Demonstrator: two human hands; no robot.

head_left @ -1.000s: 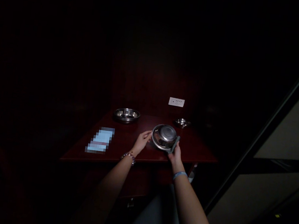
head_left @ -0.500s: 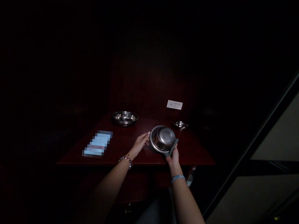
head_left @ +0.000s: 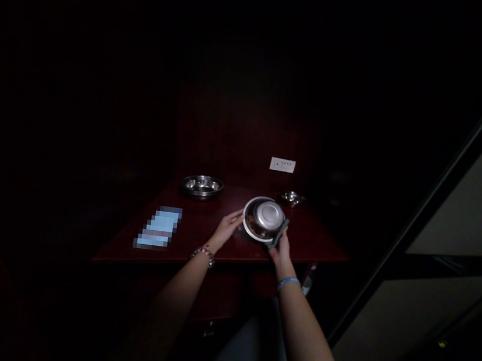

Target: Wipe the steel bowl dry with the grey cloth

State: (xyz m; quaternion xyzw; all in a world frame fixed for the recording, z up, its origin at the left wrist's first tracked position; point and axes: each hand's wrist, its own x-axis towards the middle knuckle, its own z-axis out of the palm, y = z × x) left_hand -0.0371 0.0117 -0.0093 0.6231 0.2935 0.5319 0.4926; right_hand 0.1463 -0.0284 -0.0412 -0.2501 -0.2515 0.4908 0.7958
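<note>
Between my two hands is a shiny metal bowl (head_left: 265, 216), tipped so that its underside faces me. The fingers of my left hand (head_left: 229, 227) pinch its left rim. My right hand (head_left: 282, 249) presses a dark grey cloth (head_left: 278, 236) against the lower right rim, gripping the bowl through it. Both hands are above the front part of a dark red table (head_left: 199, 234). Farther back on the left rests a wide metal dish (head_left: 202, 187), right side up. A smaller metal bowl (head_left: 292, 198) sits at the back right.
A blurred-out light blue rectangle (head_left: 159, 228) lies on the table's left side. The back panel carries a white socket plate (head_left: 282, 165). Under the table's right edge a bottle (head_left: 308, 281) partly shows. To the right stands a pale panel with dark frame (head_left: 458, 201).
The bowl has turned slightly in my hands, so its base faces me a little differently. The whole view has shifted slightly. Both hands keep their hold.
</note>
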